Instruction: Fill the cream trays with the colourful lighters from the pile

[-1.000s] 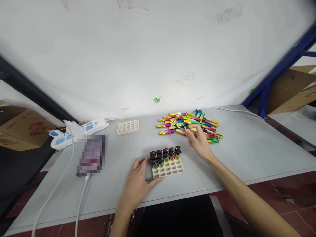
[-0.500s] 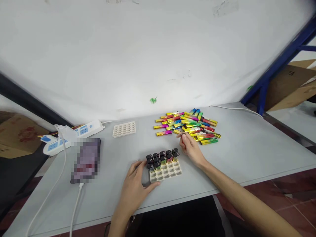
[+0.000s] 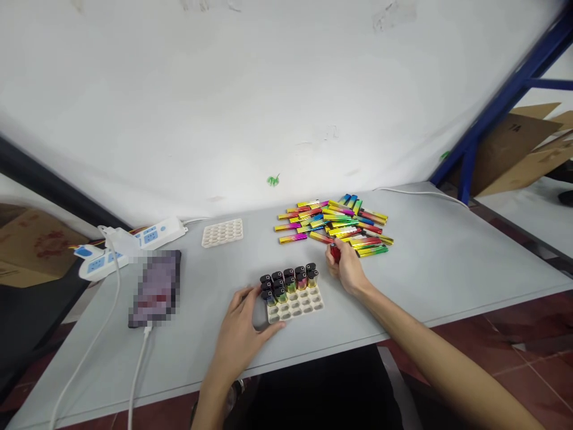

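Observation:
My left hand [image 3: 242,331] holds the left side of a white tray [image 3: 301,309], thumb at its near corner and fingers along its edge. Shiny upright sticks with black ends [image 3: 290,280], each end marked with a small ring, fill the tray's far rows; its nearer rows of oval holes are bare. To the right of the tray, my right hand [image 3: 347,266] is closed around a shiny red stick [image 3: 335,253], partly covered by my fingers. Just beyond that hand lies a loose pile of similar metallic sticks [image 3: 331,221] in yellow, magenta, green, blue and red.
A second white tray [image 3: 222,232] with oval holes lies at the back. On the left are a white power strip [image 3: 152,236] and a phone-like device [image 3: 156,289] on a white cable. A white wall [image 3: 224,107] rises behind the grey table [image 3: 430,257]; cardboard boxes [image 3: 514,149] stand at right.
My right hand has shifted slightly away from the tray, and more of the red stick now shows in its grip. My left hand stays at the tray. The view has moved a little.

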`<state>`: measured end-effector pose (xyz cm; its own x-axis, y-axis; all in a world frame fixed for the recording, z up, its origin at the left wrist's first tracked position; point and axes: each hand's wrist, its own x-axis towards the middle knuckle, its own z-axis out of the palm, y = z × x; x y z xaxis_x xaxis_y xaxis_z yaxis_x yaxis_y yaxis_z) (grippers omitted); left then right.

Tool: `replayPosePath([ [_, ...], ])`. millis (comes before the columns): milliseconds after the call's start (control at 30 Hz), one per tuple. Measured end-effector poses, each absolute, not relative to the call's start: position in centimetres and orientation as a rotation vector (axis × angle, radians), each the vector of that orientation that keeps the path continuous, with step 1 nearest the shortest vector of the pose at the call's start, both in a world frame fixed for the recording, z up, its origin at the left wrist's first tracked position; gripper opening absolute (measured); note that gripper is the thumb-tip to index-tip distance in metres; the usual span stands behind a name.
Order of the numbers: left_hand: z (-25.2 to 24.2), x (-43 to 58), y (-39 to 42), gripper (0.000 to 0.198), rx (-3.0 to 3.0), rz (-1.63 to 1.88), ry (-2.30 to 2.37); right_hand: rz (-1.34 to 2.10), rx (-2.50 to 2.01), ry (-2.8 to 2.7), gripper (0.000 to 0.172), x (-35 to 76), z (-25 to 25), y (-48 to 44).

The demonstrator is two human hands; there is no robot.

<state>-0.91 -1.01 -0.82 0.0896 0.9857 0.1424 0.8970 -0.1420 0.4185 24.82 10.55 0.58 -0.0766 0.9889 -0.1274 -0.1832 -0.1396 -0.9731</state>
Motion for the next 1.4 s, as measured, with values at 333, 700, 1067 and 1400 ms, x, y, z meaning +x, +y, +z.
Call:
replayPosePath([
  [333, -0.8, -1.0, -1.0, 0.075, 2.103, 0.579, 1.897, 1.454, -1.122, -1.048, 0.055, 24.8, 0.5, 10.6],
  [700, -0.3, -0.7, -1.0, 0.076, 2.078, 0.595, 1.896, 1.434, -1.1, -1.026, 0.058, 24.6, 0.7, 10.6],
  [1067, -0.3, -0.6, -0.9, 0.073, 2.117, 0.632, 1.849, 0.703, -1.279, -1.606, 0.026, 26.6, 3.2, 7.5],
  [1400, -0.3, -0.5, -1.0, 0.072, 2.139, 0.69, 1.797, 0.415, -1.016, -1.894, 0.02, 24.4, 7.7, 2.9],
])
